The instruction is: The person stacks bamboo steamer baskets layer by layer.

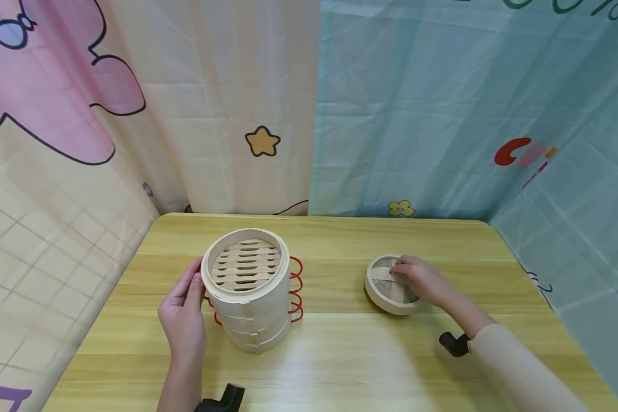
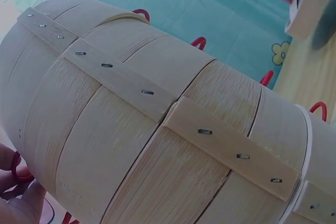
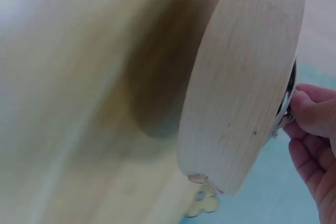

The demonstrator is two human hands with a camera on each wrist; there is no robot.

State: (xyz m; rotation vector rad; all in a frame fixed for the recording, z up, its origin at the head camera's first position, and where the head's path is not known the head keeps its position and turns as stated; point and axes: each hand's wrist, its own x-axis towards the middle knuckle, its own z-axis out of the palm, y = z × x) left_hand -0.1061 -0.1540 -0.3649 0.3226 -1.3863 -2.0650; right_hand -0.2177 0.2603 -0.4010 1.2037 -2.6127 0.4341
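A stack of bamboo steamer baskets (image 1: 254, 320) stands upright on the table, its slatted top tier (image 1: 247, 266) uncovered. Red loops (image 1: 297, 286) stick out along its sides. My left hand (image 1: 182, 320) is at the stack's upper left side; in the left wrist view its fingers (image 2: 26, 203) pinch a red loop (image 2: 21, 170). To the right, my right hand (image 1: 423, 280) grips the small round steamer lid (image 1: 391, 303) by the strap across its top. In the right wrist view the lid (image 3: 236, 77) hangs tilted, apart from its shadow on the table.
The wooden table (image 1: 335, 366) has a rounded back edge. Printed curtains (image 1: 391, 114) hang behind it and at both sides. Black wrist mounts (image 1: 454, 344) show by both forearms.
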